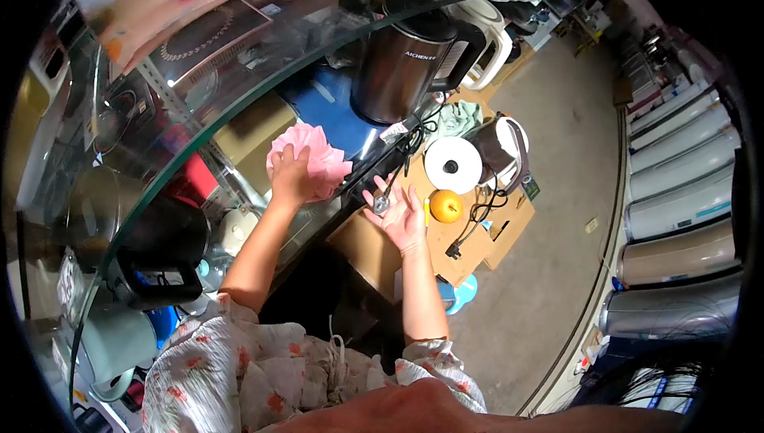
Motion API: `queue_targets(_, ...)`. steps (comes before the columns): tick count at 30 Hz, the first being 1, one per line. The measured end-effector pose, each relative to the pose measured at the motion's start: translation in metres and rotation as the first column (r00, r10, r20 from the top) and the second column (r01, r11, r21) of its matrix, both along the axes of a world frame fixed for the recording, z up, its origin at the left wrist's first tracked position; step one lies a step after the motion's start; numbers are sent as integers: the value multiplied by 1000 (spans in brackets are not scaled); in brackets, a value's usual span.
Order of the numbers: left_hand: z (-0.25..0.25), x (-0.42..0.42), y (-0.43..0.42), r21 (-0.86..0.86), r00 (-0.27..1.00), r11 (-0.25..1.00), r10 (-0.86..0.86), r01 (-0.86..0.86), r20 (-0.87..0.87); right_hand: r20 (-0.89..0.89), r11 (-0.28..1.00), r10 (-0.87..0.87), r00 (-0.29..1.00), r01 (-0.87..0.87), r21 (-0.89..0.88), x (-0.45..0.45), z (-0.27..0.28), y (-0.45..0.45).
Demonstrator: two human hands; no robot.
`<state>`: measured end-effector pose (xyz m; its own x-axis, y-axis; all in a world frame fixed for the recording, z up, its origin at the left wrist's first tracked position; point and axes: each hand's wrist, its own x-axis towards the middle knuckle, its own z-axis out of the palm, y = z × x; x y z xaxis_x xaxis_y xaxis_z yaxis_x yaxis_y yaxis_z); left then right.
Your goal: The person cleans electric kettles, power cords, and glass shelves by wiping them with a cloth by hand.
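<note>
My left hand (291, 174) is wrapped round a crumpled pink cloth (314, 158) with pleated edges, over the shelf by the blue box (322, 91). To its right my right hand (400, 214) is turned palm up with its fingers spread. A small clear, shiny object (381, 204) lies on that palm, near the fingers. Beyond it are a white round lid (453, 165) with a black knob and an orange-yellow round fruit (446, 206) on the cardboard box (469, 254).
A dark kettle (402, 63) stands behind the hands. The curved glass shelf edge (207, 130) crosses the left side. Black cables with a plug (454, 250) lie on the cardboard. Silvery cylinders (676, 258) line the far right.
</note>
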<state>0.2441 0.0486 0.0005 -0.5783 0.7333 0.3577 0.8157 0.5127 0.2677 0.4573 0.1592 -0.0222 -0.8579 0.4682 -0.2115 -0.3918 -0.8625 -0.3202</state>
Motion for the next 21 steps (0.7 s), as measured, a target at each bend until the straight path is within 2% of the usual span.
queue_targets(3, -50, -40, 12, 174, 964, 952, -262, 253, 33, 179, 978, -143, 974, 111, 176, -1, -27, -10)
queue_targets(4, -74, -53, 22, 292, 940, 912, -328, 289, 94, 245, 970, -179, 953, 129, 208, -3, -24, -15)
queue_targets(5, -70, -48, 27, 464, 821, 845, -450, 265, 350, 284, 956, -207, 936, 131, 262, -5, -18, -18)
queue_targets(6, -63, -38, 35, 609, 613, 771, -575, 186, 541, 320, 940, -236, 917, 133, 313, -7, -11, -22)
queue_targets(7, -52, -23, 41, 707, 340, 705, -680, 59, 649, 357, 924, -267, 895, 133, 358, -9, -9, -26)
queue_targets(9, -16, 13, 49, 731, 81, 682, -728, -19, 681, 380, 869, -335, 862, 127, 479, -13, -16, -30)
queue_targets(10, -2, 26, 52, 736, -49, 674, -739, -62, 672, 378, 836, -350, 857, 103, 540, -15, -20, -29)
queue_targets(11, -41, 26, 76, 662, -152, 750, -653, 8, 742, 374, 797, -366, 852, 80, 599, -16, -23, -27)
queue_targets(12, -46, 44, 87, 567, -165, 824, -557, 16, 814, 390, 712, -473, 790, 81, 698, -20, -4, -32)
queue_targets(13, -37, 60, 90, 543, -139, 833, -528, 104, 837, 408, 583, -553, 726, -13, 812, -19, -12, -29)
queue_targets(15, -12, 72, 91, 364, -389, 905, -262, 219, 883, 376, 291, -718, 586, -237, 927, -11, -33, -21)
queue_targets(16, -13, 72, 98, 418, -494, 894, -293, 163, 819, 331, 206, -750, 573, -273, 940, -8, -37, -16)
queue_targets(18, -31, 74, 106, 483, -681, 875, -333, 36, 653, 379, 235, -761, 526, -321, 918, -6, -28, -20)
queue_targets(19, -33, 73, 116, 479, -648, 877, -341, 42, 681, 407, 255, -763, 502, -345, 903, -7, -17, -25)
queue_targets(20, -37, 76, 124, 388, -617, 922, -310, -8, 723, 443, 343, -741, 505, -283, 896, -8, -16, -27)
queue_targets(21, -19, 81, 128, 296, -587, 953, -276, -64, 761, 438, 430, -739, 513, -142, 892, -9, -22, -29)
